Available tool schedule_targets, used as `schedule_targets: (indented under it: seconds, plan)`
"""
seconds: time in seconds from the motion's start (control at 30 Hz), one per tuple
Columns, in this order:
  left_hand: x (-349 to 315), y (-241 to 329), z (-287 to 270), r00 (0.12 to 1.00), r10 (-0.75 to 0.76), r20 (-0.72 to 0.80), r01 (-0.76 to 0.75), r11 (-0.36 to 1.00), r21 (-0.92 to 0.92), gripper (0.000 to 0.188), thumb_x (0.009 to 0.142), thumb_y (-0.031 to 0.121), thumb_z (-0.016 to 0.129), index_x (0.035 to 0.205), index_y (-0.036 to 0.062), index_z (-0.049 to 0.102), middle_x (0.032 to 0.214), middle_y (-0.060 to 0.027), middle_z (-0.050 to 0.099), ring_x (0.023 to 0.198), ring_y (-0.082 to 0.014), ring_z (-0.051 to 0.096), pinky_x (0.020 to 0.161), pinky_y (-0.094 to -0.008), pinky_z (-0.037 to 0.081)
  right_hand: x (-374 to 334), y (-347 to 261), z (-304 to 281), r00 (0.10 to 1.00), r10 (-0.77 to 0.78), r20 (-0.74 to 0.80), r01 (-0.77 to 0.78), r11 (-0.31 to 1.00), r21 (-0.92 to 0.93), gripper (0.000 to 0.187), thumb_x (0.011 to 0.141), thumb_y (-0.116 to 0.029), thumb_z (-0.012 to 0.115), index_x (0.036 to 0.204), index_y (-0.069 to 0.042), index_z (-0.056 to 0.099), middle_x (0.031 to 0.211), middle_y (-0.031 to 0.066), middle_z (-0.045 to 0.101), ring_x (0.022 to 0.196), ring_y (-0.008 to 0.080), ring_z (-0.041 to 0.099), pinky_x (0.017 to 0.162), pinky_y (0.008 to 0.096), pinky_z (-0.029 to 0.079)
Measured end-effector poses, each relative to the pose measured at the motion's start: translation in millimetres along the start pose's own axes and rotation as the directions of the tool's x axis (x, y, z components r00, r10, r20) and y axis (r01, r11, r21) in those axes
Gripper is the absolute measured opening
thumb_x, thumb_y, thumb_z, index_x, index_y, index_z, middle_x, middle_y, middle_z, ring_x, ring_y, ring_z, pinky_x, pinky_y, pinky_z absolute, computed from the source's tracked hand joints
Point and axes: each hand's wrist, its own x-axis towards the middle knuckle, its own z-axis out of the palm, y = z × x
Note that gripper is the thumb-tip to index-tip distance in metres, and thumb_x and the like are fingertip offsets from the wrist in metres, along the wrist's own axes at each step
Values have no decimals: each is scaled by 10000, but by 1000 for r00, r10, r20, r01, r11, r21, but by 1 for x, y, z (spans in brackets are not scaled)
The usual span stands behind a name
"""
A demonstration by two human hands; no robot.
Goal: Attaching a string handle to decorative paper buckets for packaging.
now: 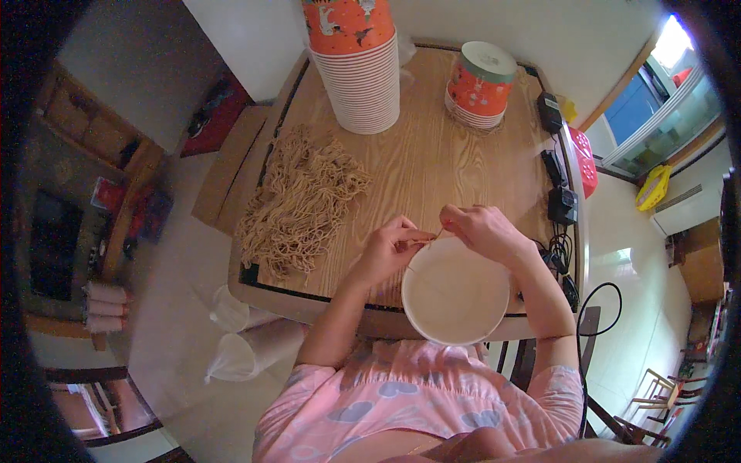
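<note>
A white-lined paper bucket (457, 297) sits at the table's near edge in front of me, its open mouth tilted up toward me. At its far rim, my left hand (390, 248) is closed in a pinch on a thin tan cord (434, 238). My right hand (486, 230) reaches over the rim from the right and pinches the same cord, thumb and forefinger together. The cord appears to pass through or along the rim; exactly how is too small to tell. To the left lies a loose heap of similar tan cords (305, 204).
A tall stack of orange-printed paper buckets (361, 85) stands at the far side of the wooden table (424, 166). A shorter upside-down stack (482, 86) is at the far right. Black power adapters (562, 206) and cables line the right edge. Plastic-wrapped rolls (258, 351) lie on the floor.
</note>
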Motion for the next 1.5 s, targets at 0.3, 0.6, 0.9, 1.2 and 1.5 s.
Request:
schedule_targets:
  seconds: [0.3,0.6,0.9,1.2,1.5]
  plan:
    - [1,19,10,997,0,-76,15,982,190,167,744,128,695,907,162,701,797,-47,562,680,-203,591,610,-312,486,5,-14,10,998,-34,-50,35,999,23,106,826,-149,514,876,-57,496,767,129,576,755,342,581,646,432,463]
    - [3,13,8,996,91,-24,-82,962,262,129,759,145,666,886,137,686,797,-57,581,718,-243,612,630,-340,497,1,-15,12,994,-10,-110,21,995,100,99,837,-149,523,898,-71,517,786,132,595,776,336,589,658,438,468]
    - [6,15,6,993,118,3,-113,951,287,136,733,129,662,867,126,683,779,-70,593,706,-267,608,623,-353,496,5,1,26,961,205,-184,-198,979,57,71,833,-112,540,853,-54,505,738,141,603,688,340,593,588,412,465]
    - [10,15,5,984,177,25,-177,946,272,117,724,102,661,840,105,674,774,-71,592,701,-267,606,614,-352,486,7,-1,28,943,250,-221,-240,968,75,84,844,-121,531,858,-47,495,734,140,607,682,343,594,586,413,467]
    - [9,6,12,967,228,-112,-185,934,304,152,714,56,682,862,88,675,792,-57,576,723,-226,600,611,-334,483,5,-1,29,938,273,-212,-218,943,251,81,868,-135,495,903,-63,495,758,153,615,709,355,610,601,441,478]
